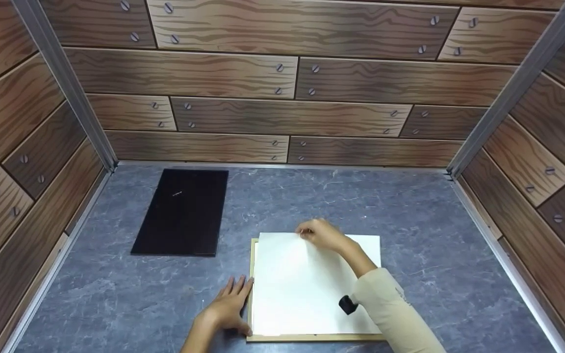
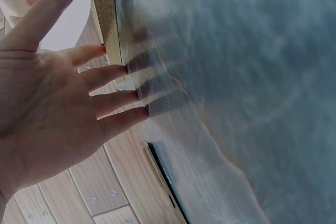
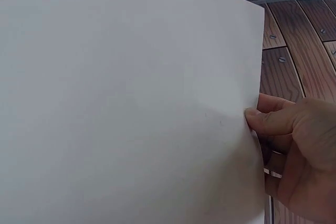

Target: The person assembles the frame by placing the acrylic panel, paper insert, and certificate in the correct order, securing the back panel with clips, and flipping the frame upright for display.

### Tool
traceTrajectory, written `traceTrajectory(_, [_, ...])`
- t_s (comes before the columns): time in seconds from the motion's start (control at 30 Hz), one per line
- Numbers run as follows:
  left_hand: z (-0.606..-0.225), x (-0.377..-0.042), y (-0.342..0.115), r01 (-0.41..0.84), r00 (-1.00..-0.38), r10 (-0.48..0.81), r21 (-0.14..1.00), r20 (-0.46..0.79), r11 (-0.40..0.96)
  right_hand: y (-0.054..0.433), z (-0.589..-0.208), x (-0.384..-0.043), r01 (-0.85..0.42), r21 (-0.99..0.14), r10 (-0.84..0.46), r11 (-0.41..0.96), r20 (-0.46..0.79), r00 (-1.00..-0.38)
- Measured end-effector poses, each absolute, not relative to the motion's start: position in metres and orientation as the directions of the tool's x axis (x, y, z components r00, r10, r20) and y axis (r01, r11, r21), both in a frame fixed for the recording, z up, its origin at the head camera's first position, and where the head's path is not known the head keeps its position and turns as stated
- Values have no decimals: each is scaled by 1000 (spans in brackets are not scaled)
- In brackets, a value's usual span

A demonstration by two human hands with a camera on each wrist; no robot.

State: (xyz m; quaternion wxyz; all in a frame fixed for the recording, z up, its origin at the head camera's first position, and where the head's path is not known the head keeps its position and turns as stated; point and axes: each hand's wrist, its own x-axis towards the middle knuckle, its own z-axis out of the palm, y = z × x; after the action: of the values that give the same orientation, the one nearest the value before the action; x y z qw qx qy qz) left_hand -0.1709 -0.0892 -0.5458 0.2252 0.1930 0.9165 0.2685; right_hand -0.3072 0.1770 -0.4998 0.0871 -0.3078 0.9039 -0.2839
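Note:
A white sheet of paper point(image 1: 297, 284) lies over a frame with a thin light wooden edge point(image 1: 312, 338). My right hand point(image 1: 322, 234) pinches the sheet's far edge between thumb and fingers. In the right wrist view, the thumb of that hand point(image 3: 299, 145) presses on the paper point(image 3: 131, 93), which looks lifted off the surface there. With fingers spread and straight, my left hand point(image 1: 226, 306) touches the left side of the frame. The left wrist view shows that hand point(image 2: 58, 93) beside the wooden edge point(image 2: 106, 19), fingertips on the grey surface.
A black rectangular panel point(image 1: 182, 213) lies flat at the back left of the grey marbled tabletop point(image 1: 424, 211). Wood-patterned walls point(image 1: 282, 78) with metal corner strips enclose the back and sides. A small black object point(image 1: 347, 304) sits at the right sleeve's cuff.

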Motion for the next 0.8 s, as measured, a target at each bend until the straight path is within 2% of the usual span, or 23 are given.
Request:
traceTrajectory(0.27, [-547, -171, -89, 231, -825, 472, 576, -312, 784, 175, -511, -308, -482, -580, -602, 656, -18, -798])
traceTrajectory(0.8, [-546, -172, -89, 216, -823, 462, 569, -330, 793, 172, -533, -306, -382, -531, -511, 757, -116, -852])
